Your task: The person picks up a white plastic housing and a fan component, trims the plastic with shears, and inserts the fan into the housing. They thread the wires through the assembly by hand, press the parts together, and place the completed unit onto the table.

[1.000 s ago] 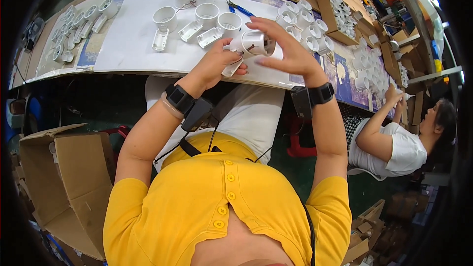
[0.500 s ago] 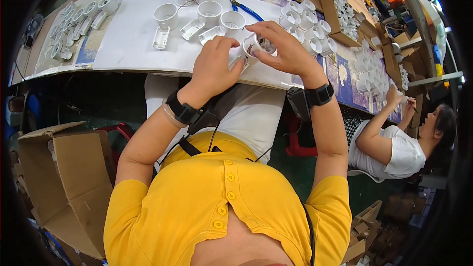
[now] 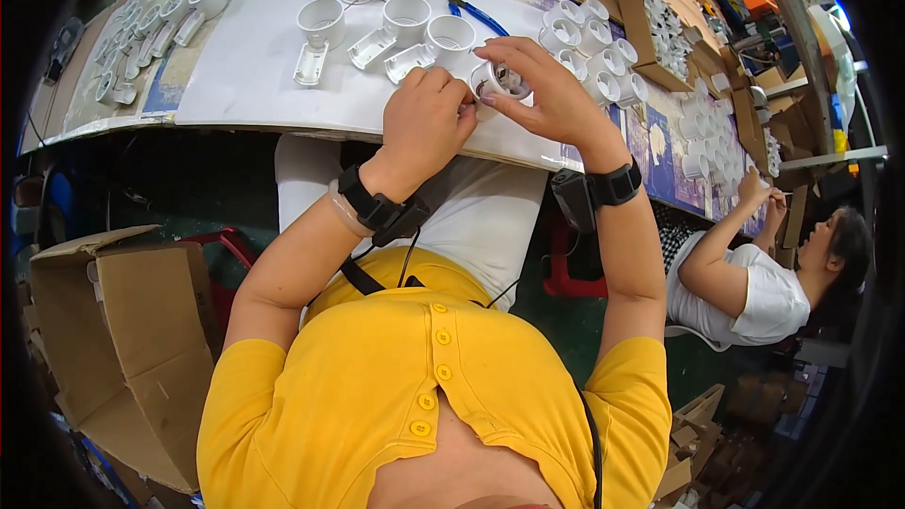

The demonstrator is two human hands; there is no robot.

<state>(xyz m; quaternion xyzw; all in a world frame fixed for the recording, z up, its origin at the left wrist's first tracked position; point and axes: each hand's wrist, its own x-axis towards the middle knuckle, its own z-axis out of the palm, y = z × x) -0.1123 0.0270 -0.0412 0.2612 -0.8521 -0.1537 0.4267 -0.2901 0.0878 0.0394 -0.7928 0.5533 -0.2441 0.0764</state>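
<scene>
Along the far side of the view runs a long bench (image 3: 283, 108) covered with a white sheet, its near edge just above the person's lap. At that edge, a small white cup-shaped fitting (image 3: 497, 82) with a dark inside is held up between both hands. The right hand (image 3: 547, 94) wraps over it from the right, fingers (image 3: 528, 55) curled across its top and thumb under its rim, pinching the fitting. The left hand (image 3: 426, 123) closes in from the left, its fingers folded together with the tips pressed against the fitting's side. Each wrist carries a black band with a dark device.

Just beyond the hands, on the sheet, stand more white cups (image 3: 407, 14) with flat white brackets (image 3: 311, 64) lying beside them, and blue-handled pliers (image 3: 476, 11) lie near. A cluster of similar white cups (image 3: 589, 33) sits to the right, and a row of them (image 3: 141, 33) far left. An open cardboard box (image 3: 113, 339) stands on the floor at the left. At the right, another person in a white shirt (image 3: 764, 292) works at the same bench.
</scene>
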